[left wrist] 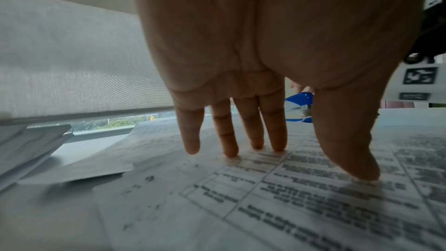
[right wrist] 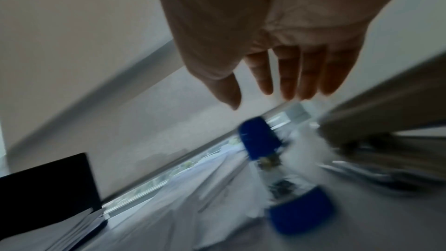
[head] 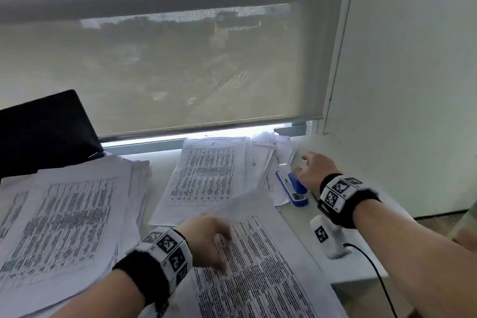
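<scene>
Front sheets (head: 258,266): printed pages at the front edge of the tabletop (head: 356,271), with the top page's far corner curled up. If the pressure on them eases, they could fan out of line before fastening.
Left pile (head: 72,227): a loose stack at the left edge, just beside the front sheets. A sliding page could mix into it.
Left hand (head: 206,237): fingers straight, tips pressing flat on the front sheets and gripping nothing. It pins only one spot, so the pages may pivot.
Right hand (head: 313,170): fingers spread wide above the stapler (head: 296,190), holding nothing. The view is blurred, and a hasty grab could miss.
Stapler: blue, near the right edge, lying partly on loose papers (head: 271,162). A knock could shove it off or drag those papers.
</scene>
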Demonstrator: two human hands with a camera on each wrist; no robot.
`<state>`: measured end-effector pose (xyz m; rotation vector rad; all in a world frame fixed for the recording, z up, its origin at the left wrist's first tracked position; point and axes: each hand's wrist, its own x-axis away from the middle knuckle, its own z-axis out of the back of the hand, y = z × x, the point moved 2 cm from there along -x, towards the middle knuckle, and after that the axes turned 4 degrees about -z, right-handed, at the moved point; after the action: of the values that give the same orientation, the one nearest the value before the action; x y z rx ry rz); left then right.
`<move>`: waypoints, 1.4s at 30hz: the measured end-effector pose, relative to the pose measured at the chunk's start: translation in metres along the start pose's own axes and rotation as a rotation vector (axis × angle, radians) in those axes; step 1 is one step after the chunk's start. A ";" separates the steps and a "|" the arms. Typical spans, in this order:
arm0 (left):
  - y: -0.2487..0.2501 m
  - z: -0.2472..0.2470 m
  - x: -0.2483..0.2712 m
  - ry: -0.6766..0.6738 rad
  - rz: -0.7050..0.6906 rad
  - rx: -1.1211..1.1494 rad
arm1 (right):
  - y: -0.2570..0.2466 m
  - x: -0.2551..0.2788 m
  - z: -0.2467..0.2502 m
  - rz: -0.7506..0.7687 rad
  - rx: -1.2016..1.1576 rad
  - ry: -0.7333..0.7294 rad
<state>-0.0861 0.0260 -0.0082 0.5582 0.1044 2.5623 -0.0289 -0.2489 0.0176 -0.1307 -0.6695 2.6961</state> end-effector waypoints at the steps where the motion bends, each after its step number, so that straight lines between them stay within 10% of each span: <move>1: -0.002 0.000 0.001 0.004 -0.019 0.009 | -0.012 -0.005 -0.006 0.028 -0.010 -0.019; 7: -0.003 0.000 0.005 0.013 -0.089 -0.068 | -0.028 -0.014 -0.034 -0.105 0.082 -0.165; 13: 0.003 -0.001 0.012 0.030 -0.115 -0.123 | -0.026 0.016 -0.009 -0.065 -0.625 0.130; 17: 0.005 0.000 0.016 0.034 -0.116 -0.095 | -0.039 0.061 -0.029 -0.165 -0.933 -0.258; 33: -0.058 0.015 -0.018 0.070 0.339 0.190 | -0.021 0.092 -0.080 -0.176 -0.739 -0.171; 36: -0.060 0.023 -0.009 0.138 0.293 0.431 | -0.019 0.093 -0.078 -0.164 -0.759 -0.183; 40: -0.059 0.004 0.025 0.206 0.149 1.519 | -0.016 0.096 -0.077 -0.175 -0.885 -0.181; 42: -0.052 -0.012 0.042 0.114 0.074 1.718 | -0.014 0.096 -0.076 -0.195 -0.957 -0.190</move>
<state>-0.0995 0.0927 -0.0131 0.8962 2.3738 1.9252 -0.1011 -0.1693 -0.0430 -0.0388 -1.8589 1.9997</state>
